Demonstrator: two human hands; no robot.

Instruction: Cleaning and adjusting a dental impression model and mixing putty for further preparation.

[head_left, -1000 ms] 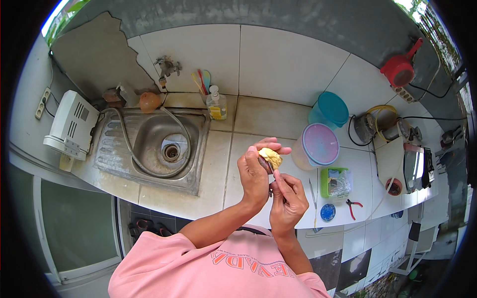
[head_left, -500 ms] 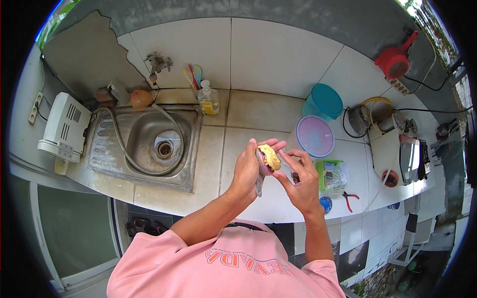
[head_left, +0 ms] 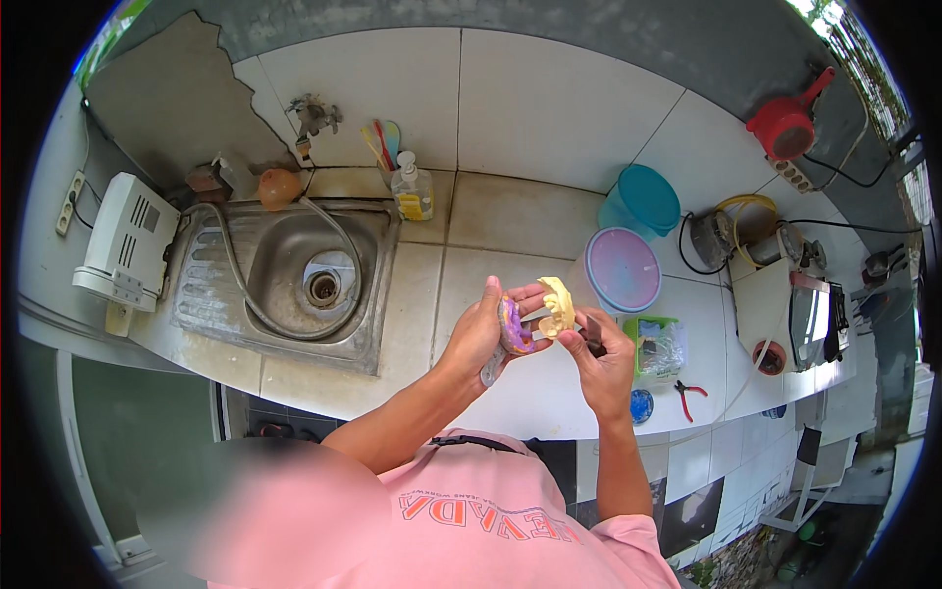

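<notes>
In my left hand [head_left: 473, 332] is a dental impression tray with purple and orange impression material [head_left: 514, 327]. Its grey handle [head_left: 493, 368] points down toward me. Thumb and fingers close around it. Just to the right, my right hand [head_left: 605, 365] pinches a pale yellow dental cast [head_left: 556, 302], whose ridged side faces up and left. A narrow gap separates the cast from the purple material, with left fingertips showing behind it. Something dark [head_left: 593, 339] sits among my right fingers; its kind I cannot make out. Both hands are above the tiled counter.
A steel sink [head_left: 368, 324] with a hose lies left, a soap bottle [head_left: 412, 194] behind it. To the right stand a teal bucket [head_left: 648, 201], a lidded tub [head_left: 624, 270], a green box [head_left: 659, 348], a blue lid [head_left: 641, 405] and red-handled pliers [head_left: 691, 395].
The yellow cast, earlier seated against the purple impression material, has come away from the tray. My right hand now holds it; the left has tilted the tray so the purple shows.
</notes>
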